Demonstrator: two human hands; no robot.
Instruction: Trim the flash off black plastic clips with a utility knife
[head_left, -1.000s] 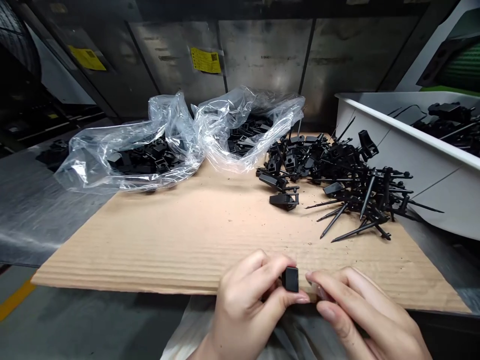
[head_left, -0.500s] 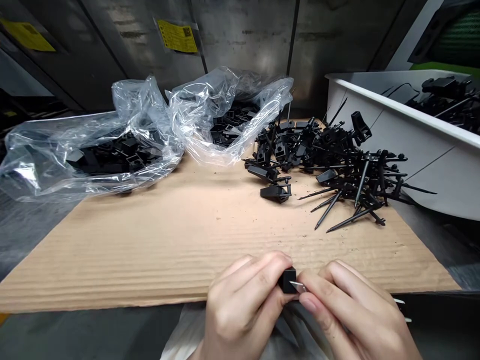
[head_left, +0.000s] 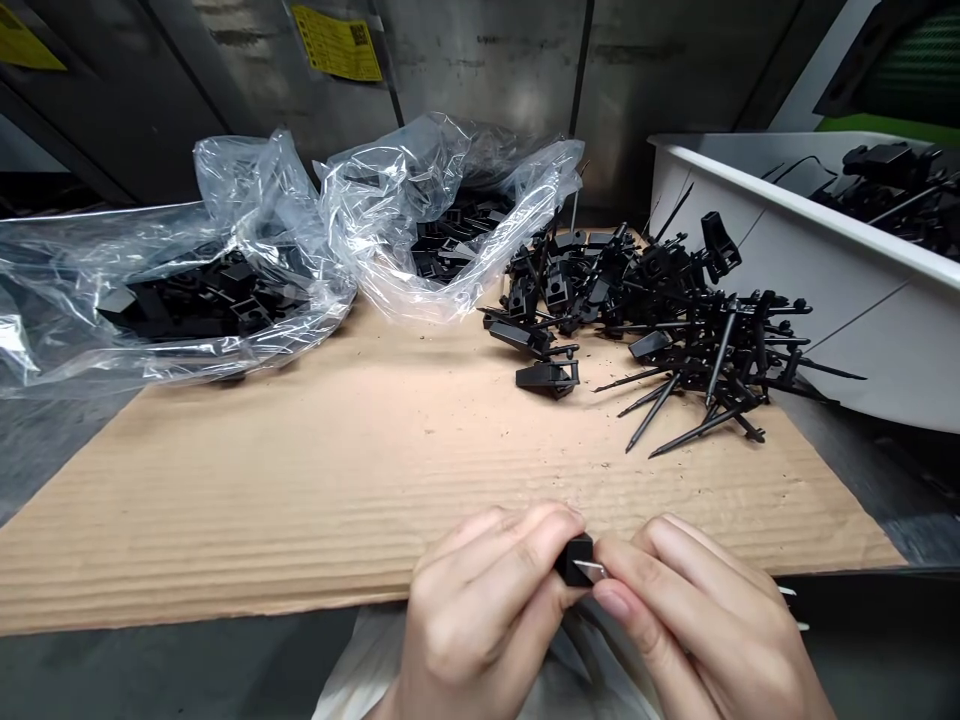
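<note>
Metal wall panels (head_left: 480, 70) rise behind a cardboard sheet (head_left: 300, 500), and everything else sits around that sheet. A white plastic tub (head_left: 847, 330) stands past its far right corner, holding more black parts (head_left: 892, 190). Two clear plastic bags (head_left: 172, 340) (head_left: 390, 250) of black parts lie along its far edge, left of centre. A heap of black plastic parts (head_left: 675, 320) with long spiked stems covers the far right. Near the sheet's front edge, the left hand (head_left: 480, 610) pinches a small black block (head_left: 575, 560) between thumb and fingers. The right hand (head_left: 697, 620) meets it, thumb and forefinger pressed together on a thin metal sliver (head_left: 591, 570) whose tip touches the block. The sliver's far end is hidden by the fingers. A slip of that narrow pinch could drop the sliver, or its point could catch a fingertip. Because the hands work right at the front edge, anything dropped could fall off the sheet toward the pale cloth (head_left: 352, 670) below. Room for moving lies on the cardboard behind the hands, while the spiked stems make the right side a poor place to reach across.
</note>
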